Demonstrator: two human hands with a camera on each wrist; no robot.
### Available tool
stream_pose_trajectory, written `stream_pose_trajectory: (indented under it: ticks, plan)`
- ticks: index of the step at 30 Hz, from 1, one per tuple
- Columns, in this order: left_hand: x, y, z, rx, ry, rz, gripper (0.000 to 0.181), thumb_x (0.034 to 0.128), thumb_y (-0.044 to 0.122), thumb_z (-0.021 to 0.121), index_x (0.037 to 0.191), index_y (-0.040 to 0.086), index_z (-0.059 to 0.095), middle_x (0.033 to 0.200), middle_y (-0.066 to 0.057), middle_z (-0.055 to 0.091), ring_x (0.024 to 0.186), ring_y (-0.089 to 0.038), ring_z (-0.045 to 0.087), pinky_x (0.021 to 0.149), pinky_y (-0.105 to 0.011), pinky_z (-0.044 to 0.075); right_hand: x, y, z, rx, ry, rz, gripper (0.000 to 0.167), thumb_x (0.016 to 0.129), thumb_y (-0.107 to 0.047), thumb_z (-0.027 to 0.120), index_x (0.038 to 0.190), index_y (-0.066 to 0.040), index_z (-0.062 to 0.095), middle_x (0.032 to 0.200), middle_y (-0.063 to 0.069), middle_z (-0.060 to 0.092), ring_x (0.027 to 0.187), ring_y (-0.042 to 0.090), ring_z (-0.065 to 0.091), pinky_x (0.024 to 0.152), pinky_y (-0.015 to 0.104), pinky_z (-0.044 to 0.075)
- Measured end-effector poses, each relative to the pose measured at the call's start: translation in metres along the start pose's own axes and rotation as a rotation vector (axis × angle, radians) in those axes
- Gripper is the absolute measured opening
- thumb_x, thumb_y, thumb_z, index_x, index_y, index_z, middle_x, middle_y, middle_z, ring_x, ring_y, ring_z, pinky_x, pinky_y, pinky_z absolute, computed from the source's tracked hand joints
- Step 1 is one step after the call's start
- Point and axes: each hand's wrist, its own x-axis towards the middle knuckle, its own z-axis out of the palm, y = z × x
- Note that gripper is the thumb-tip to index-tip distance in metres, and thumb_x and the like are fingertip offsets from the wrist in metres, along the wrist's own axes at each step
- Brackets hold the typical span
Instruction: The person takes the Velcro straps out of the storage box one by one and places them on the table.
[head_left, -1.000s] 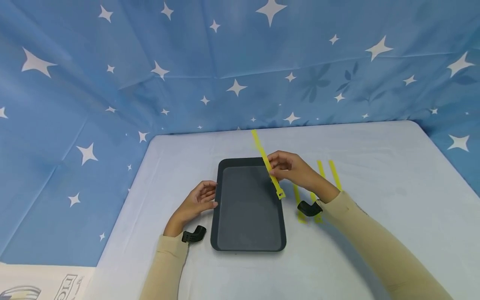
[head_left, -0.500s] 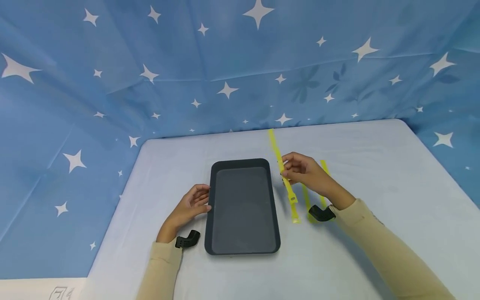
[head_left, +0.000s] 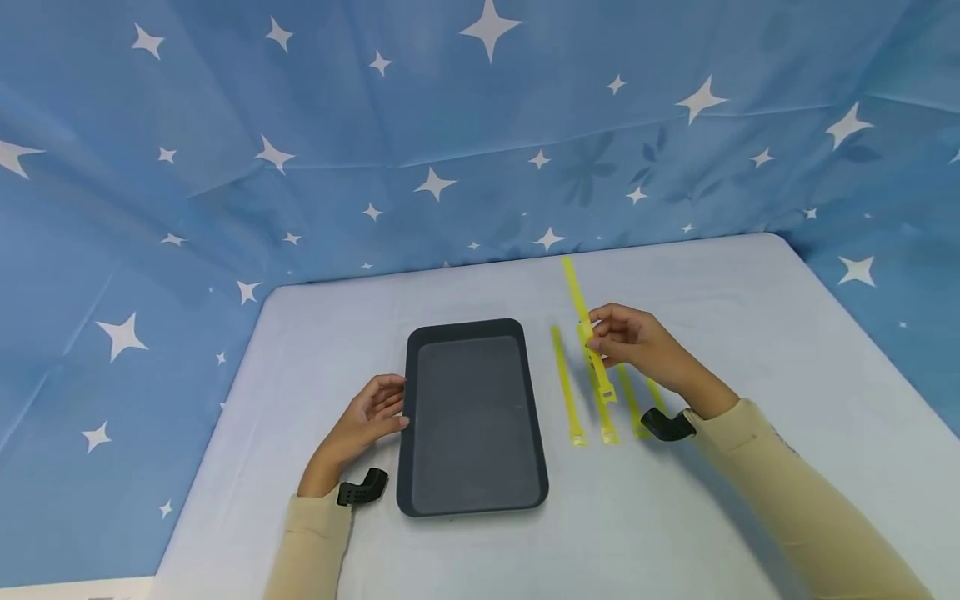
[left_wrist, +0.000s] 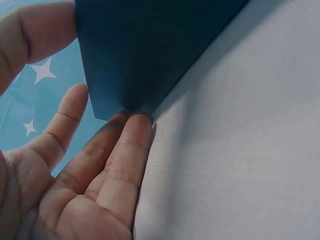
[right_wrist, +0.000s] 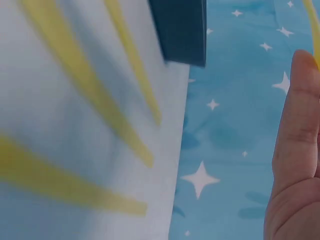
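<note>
A dark grey rectangular tray (head_left: 472, 425) lies on the white-covered table. Beside its left rim is my left hand (head_left: 365, 425). In the left wrist view, the fingertips of this left hand (left_wrist: 100, 170) touch the tray's outer wall (left_wrist: 150, 45), fingers fairly straight. My right hand (head_left: 637, 342), raised to the right of the tray, pinches a yellow cable strap (head_left: 577, 292) with a slotted end. Under and around it, several similar yellow straps (head_left: 567, 392) lie side by side on the table. The right forearm and hand partly cover some of them.
A blue curtain (head_left: 337, 108) with white stars hangs behind and to the left of the white table (head_left: 480, 558). Each wrist carries a small black device, such as the right one (head_left: 669, 425). Pale material (head_left: 112, 588) shows at the lower left corner.
My right hand has moved right with the strap, from above the tray's right rim to above the straps on the table. The left hand stays by the tray. The head view has shifted.
</note>
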Motion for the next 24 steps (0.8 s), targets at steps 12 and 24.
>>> stream_pose_trajectory:
  ticks: [12,24]
  plan:
    - [-0.001,-0.002,0.000,-0.013,-0.012,0.034,0.061,0.0987,-0.008,0.066,0.150,-0.021,0.034,0.156,-0.048,0.034,0.135,0.000,0.055,0.113,-0.018,0.047,-0.027,0.019,-0.030,-0.050,0.052,0.046,0.035,0.111,-0.006,0.060,0.139,0.013,0.053,0.104,0.006,0.067,0.093,0.014,0.069,0.079,0.031,0.065]
    - [0.000,-0.003,0.001,-0.018,-0.026,0.082,0.059,0.0989,-0.009,0.065,0.147,-0.023,0.034,0.153,-0.051,0.033,0.135,-0.001,0.056,0.112,-0.018,0.047,-0.050,0.035,-0.055,-0.080,0.093,0.141,0.037,0.109,-0.005,0.061,0.139,0.016,0.052,0.103,0.012,0.069,0.092,0.012,0.070,0.077,0.031,0.066]
